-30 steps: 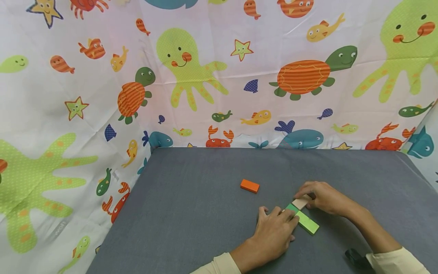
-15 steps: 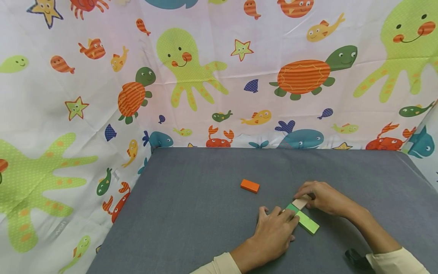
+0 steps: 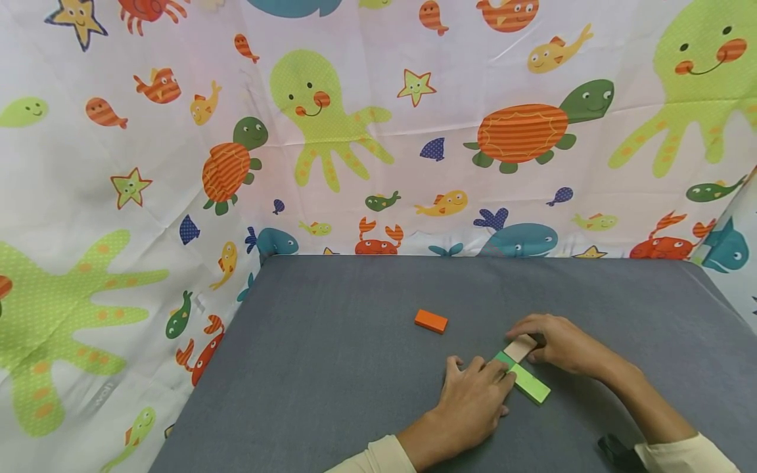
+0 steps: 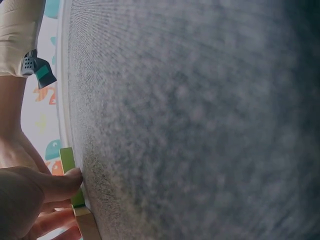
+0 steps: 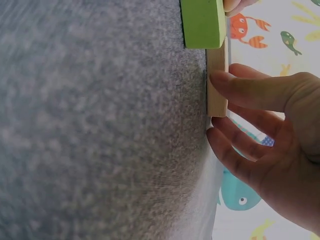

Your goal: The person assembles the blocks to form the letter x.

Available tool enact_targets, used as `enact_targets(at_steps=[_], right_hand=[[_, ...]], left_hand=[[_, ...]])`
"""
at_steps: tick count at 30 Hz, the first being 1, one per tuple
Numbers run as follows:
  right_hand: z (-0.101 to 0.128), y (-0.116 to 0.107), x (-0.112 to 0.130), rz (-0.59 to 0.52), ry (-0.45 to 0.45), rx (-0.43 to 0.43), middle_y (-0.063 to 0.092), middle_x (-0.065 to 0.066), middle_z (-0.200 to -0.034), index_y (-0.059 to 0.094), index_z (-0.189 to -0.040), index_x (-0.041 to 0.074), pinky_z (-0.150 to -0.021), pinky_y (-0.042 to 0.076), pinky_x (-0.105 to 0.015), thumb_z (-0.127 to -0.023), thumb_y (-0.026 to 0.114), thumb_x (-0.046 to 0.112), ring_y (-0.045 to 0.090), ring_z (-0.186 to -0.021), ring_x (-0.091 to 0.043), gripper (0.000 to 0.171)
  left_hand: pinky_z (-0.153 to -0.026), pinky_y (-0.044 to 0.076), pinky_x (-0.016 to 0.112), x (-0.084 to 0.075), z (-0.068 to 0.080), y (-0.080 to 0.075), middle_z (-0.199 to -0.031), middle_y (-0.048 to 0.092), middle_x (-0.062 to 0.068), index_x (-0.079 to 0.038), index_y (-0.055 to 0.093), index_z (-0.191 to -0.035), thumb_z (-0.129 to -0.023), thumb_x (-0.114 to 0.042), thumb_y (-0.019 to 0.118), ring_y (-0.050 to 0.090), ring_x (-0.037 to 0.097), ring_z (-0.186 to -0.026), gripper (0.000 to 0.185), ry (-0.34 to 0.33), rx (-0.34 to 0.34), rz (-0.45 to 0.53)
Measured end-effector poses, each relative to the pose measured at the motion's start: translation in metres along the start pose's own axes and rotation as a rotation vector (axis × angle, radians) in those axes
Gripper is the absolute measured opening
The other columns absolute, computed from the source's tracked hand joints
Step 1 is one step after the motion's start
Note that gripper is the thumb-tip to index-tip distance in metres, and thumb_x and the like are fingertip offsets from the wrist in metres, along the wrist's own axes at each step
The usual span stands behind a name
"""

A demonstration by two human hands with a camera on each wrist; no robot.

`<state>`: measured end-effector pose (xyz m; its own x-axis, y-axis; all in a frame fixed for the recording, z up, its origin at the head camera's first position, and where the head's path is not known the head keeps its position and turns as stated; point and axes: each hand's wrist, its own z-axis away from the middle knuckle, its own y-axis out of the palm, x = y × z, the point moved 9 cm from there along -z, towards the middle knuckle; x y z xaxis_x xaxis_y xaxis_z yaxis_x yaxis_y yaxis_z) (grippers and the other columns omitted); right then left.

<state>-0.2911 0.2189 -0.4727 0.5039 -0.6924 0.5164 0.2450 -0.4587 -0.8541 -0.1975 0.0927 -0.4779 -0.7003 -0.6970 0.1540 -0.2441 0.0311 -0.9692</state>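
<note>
My left hand (image 3: pixel 474 398) is over the left end of a light green block (image 3: pixel 533 385), index fingertip on its top. The left wrist view shows the thumb against that block's side, with fingers beyond it and a plain wooden block (image 4: pixel 87 224) adjoining. A darker green block (image 3: pixel 504 359) lies partly covered by these fingers. With thumb and fingers, my right hand (image 3: pixel 556 343) pinches a natural wood block (image 3: pixel 520 348), which abuts the green ones at an angle. In the right wrist view, the thumb lies across this wood block (image 5: pixel 217 102).
An orange block (image 3: pixel 431 321) lies apart, farther back and to the left on the grey cloth-covered table (image 3: pixel 331 368). Behind the table hangs a white curtain (image 3: pixel 361 66) printed with sea animals. A dark wrist device (image 3: pixel 619 453) sits at the right sleeve.
Both hands and all the blocks stay where they were. Only the head view has shifted very slightly.
</note>
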Motion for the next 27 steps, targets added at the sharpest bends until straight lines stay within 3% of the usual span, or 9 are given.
enact_targets(at_steps=[8,19,27], right_hand=[[0.0009,0.0012,-0.0009,-0.008,-0.011,-0.003,0.074,-0.009,-0.125,0.082,-0.117,0.015,-0.091,0.053,-0.062,-0.084,0.085,0.004,0.069,-0.116,-0.040,0.035],[0.0018,-0.0005,-0.0029,-0.006,0.017,-0.012,0.073,-0.008,-0.128,0.080,-0.122,0.015,-0.091,0.055,-0.058,-0.081,0.088,0.005,0.068,-0.118,-0.038,0.043],[0.0072,-0.0064,-0.0042,-0.004,0.039,-0.053,0.070,-0.014,-0.132,0.079,-0.124,0.012,-0.091,0.053,-0.063,-0.080,0.089,0.006,0.065,-0.121,-0.044,0.046]], left_hand=[[-0.092,0.043,0.046,0.0000,0.0004,-0.0012,-0.142,0.059,-0.015,-0.035,0.067,-0.141,-0.094,-0.053,0.077,0.058,0.007,-0.109,0.051,0.001,-0.031,-0.027],[-0.090,0.042,0.046,0.0010,-0.0009,-0.0029,-0.142,0.059,-0.014,-0.034,0.067,-0.140,-0.094,-0.052,0.077,0.058,0.007,-0.106,0.050,0.000,-0.045,-0.024],[-0.090,0.043,0.045,0.0021,-0.0017,-0.0017,-0.144,0.058,-0.012,-0.035,0.065,-0.142,-0.095,-0.052,0.076,0.058,0.008,-0.109,0.052,-0.013,-0.026,0.000]])
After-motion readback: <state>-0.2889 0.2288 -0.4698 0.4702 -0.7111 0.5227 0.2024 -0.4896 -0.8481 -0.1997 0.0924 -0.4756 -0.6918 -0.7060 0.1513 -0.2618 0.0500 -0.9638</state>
